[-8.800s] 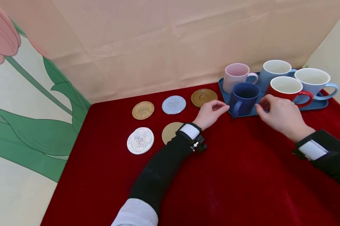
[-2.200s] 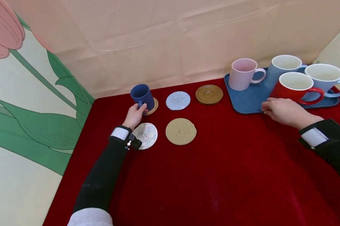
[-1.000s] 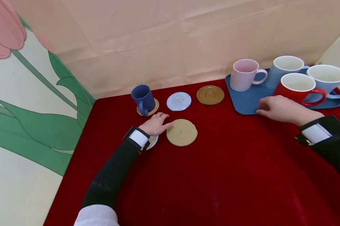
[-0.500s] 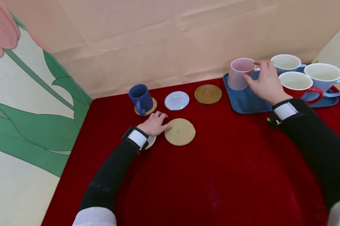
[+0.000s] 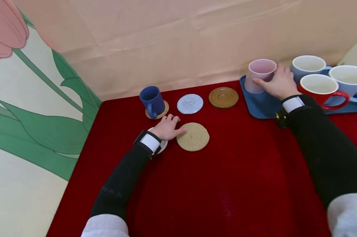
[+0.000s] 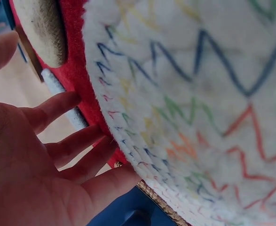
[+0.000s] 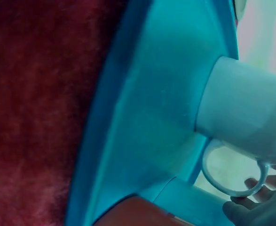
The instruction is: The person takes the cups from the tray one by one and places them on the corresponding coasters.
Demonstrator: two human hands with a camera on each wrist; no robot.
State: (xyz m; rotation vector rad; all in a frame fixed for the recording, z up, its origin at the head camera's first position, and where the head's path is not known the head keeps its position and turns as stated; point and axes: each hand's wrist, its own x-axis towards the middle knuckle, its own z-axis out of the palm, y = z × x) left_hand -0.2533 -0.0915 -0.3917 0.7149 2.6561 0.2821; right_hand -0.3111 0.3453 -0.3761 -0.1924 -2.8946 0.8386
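Note:
In the head view, my left hand [image 5: 167, 127] hovers with spread fingers over the white stitched coaster [image 5: 163, 147], which it partly hides. The left thumb overlaps the edge of the tan spiral coaster [image 5: 193, 137]. The left wrist view shows those fingers loose beside the white coaster [image 6: 199, 117], holding nothing. My right hand [image 5: 280, 84] is at the pink mug [image 5: 257, 79], thumb across its side and fingers behind, covering the handle. In the right wrist view, fingertips curl at the mug's handle [image 7: 213, 176], and the mug [image 7: 246, 108] stands upright on the blue tray [image 7: 161, 103].
A dark blue mug [image 5: 154, 102] stands on a woven coaster [image 5: 165, 110] at the back left. A light blue coaster [image 5: 190, 104] and a brown saucer [image 5: 223, 97] lie between it and the tray. A red mug [image 5: 316, 88] and two light blue mugs [image 5: 310, 64] crowd the tray's right side.
Earlier my left hand carried the dark blue mug from the tray to the woven coaster and let it go. My right hand has since moved from the tray's front edge to the pink mug.

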